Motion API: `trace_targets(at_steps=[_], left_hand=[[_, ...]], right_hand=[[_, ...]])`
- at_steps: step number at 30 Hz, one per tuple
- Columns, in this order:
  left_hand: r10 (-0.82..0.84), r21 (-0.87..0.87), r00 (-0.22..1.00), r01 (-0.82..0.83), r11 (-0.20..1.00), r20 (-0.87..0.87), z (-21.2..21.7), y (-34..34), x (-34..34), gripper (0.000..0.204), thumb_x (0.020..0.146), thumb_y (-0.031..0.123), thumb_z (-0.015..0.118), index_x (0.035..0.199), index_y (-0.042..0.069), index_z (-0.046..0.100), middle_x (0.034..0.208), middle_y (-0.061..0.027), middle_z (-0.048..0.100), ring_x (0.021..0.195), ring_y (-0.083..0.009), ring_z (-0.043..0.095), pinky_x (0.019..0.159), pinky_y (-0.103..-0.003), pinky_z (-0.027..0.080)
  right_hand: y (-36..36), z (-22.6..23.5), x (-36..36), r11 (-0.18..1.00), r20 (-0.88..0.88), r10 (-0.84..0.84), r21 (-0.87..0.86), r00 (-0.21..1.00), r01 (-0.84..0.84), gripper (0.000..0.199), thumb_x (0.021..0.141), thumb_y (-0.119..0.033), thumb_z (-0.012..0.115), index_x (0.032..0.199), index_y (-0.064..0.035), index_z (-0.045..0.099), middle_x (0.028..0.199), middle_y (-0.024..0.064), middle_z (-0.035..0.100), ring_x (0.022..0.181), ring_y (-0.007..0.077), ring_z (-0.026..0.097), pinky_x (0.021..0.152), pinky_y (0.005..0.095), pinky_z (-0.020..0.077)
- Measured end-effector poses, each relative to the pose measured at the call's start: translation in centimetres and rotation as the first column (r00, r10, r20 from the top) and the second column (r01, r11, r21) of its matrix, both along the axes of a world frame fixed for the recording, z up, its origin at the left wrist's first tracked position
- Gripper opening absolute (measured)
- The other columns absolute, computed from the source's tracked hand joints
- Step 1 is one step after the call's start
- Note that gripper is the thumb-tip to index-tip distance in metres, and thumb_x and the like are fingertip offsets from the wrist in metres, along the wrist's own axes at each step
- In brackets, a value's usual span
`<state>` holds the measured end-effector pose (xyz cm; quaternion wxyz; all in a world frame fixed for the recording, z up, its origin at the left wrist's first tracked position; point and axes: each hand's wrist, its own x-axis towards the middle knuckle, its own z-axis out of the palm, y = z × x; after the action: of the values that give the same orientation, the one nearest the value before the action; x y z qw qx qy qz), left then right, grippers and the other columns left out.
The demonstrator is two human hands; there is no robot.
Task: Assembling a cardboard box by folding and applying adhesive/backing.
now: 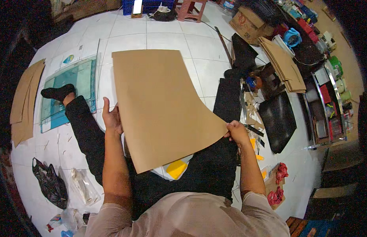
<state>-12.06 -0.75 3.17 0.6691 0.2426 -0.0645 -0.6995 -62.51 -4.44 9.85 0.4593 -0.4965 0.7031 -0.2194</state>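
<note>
A large brown cardboard sheet [159,106] is held up over my lap, its right edge curving out to a pointed corner. My right hand [237,132] pinches that corner between thumb and fingers. Against the sheet's left edge rests my left hand [112,119], thumb stretched up and away from the board; its fingers are partly hidden by the sheet. Just under the near edge, a yellow piece on white material [176,169] shows between my legs. My legs in black trousers [85,132] spread on both sides of the sheet.
On the white tiled floor lie a glass cutting board [69,93] under my left foot and cardboard pieces [27,102] farther left. A black plastic bag [50,185] sits near left. Scraps, a black panel [277,122], stacked cardboard [284,67] and a cluttered rack [324,104] line the right.
</note>
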Motion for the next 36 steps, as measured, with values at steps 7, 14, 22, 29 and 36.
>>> trace_targets(at_steps=[7,14,22,29,36], left_hand=[[-0.095,0.342,0.833,-0.118,0.932,0.545,-0.4,-0.1,-0.6,0.068,0.088,0.05,0.066,0.14,0.012,0.043,0.112,-0.0113,0.056,0.086,-0.0207,0.06,0.063,-0.032,0.051],[-0.338,0.272,-0.224,-0.278,0.921,0.914,-0.8,-0.5,-4.3,0.086,0.076,0.034,0.08,0.146,0.007,0.04,0.141,-0.0271,0.043,0.125,-0.0403,0.051,0.104,-0.045,0.045],[-0.426,0.533,-0.714,-0.088,0.841,0.555,0.0,0.1,-6.9,0.098,0.078,0.056,0.071,0.156,0.02,0.024,0.164,-0.0154,0.009,0.148,-0.0424,0.014,0.114,-0.06,0.023],[-0.557,0.647,-0.674,-0.151,0.747,0.486,1.5,1.2,-6.4,0.095,0.076,0.054,0.076,0.15,0.013,0.032,0.161,-0.0212,0.014,0.147,-0.0474,0.013,0.114,-0.065,0.019],[-0.507,0.54,-0.654,-0.174,0.823,0.561,-0.4,0.2,-7.5,0.107,0.075,0.058,0.075,0.155,0.012,0.022,0.161,-0.0214,0.015,0.147,-0.0467,0.013,0.113,-0.066,0.02]], right_hand=[[-1.7,-1.3,3.3,0.906,-0.628,0.281,-0.077,0.726,-0.417,0.029,0.091,-0.026,0.055,0.088,0.0014,0.064,0.095,0.0253,0.068,0.088,0.0413,0.067,0.079,0.0482,0.0544],[-1.2,-2.7,8.9,0.925,-0.814,0.275,0.078,0.511,-0.372,0.024,0.083,-0.018,0.061,0.101,-0.0023,0.064,0.113,0.0245,0.066,0.098,0.0401,0.066,0.079,0.0476,0.0546],[-0.4,-7.1,14.0,0.675,-0.803,0.45,0.02,0.39,-0.738,0.069,0.084,-0.04,0.067,0.144,-0.0124,0.046,0.154,0.0205,0.034,0.141,0.0446,0.029,0.111,0.0596,0.025],[2.0,-6.0,13.6,0.515,-0.749,0.646,0.285,0.147,-0.808,0.078,0.085,-0.045,0.068,0.152,-0.0185,0.037,0.157,0.018,0.03,0.145,0.0461,0.021,0.114,0.0649,0.0127],[2.6,-6.5,13.8,0.562,-0.79,0.587,0.241,0.176,-0.791,0.078,0.08,-0.041,0.073,0.148,-0.0169,0.043,0.153,0.0197,0.036,0.143,0.0434,0.028,0.115,0.0619,0.0173]])
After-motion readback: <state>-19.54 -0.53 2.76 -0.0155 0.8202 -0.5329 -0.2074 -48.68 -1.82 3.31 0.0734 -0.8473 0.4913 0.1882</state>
